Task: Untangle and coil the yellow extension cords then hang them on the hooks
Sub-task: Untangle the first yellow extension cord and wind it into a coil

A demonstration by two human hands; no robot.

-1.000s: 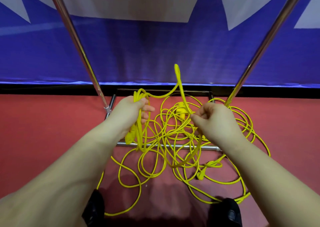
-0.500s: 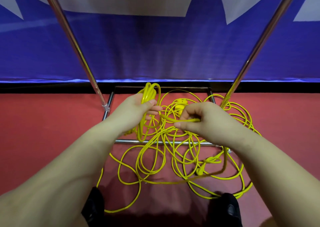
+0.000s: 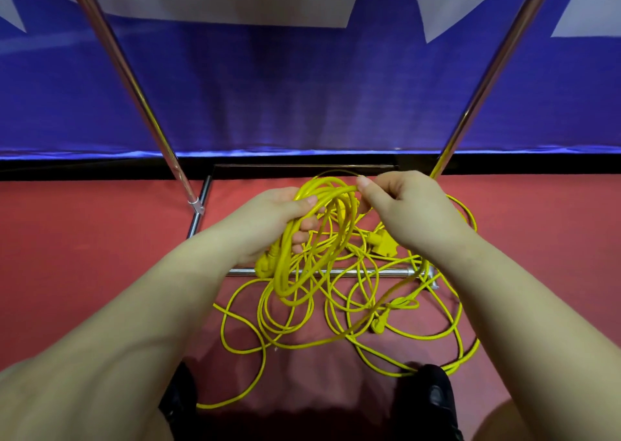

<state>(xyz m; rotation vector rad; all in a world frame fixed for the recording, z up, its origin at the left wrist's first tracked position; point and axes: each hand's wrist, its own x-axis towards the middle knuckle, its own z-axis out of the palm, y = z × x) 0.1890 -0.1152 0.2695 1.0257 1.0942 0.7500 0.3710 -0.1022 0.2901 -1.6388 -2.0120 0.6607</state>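
1. Coiling in progress: left hand (image 3: 268, 218) grips a bundle of loops of yellow cord (image 3: 285, 265); right hand (image 3: 400, 208) pinches the next strand just beside that grip.
2. Best to lay each loop the same size, feeding slack slowly.
3. Below the grip, loose tangle (image 3: 369, 306) crosses the rack's base bar (image 3: 336, 273); a snag seems likely.
4. Poles (image 3: 141, 104) flank both sides; open room lies above.

I can read no words, numbers or brand marks anywhere; beyond my fingers (image 3: 364, 185) the blue banner (image 3: 302, 97) shows only cut-off white shapes.
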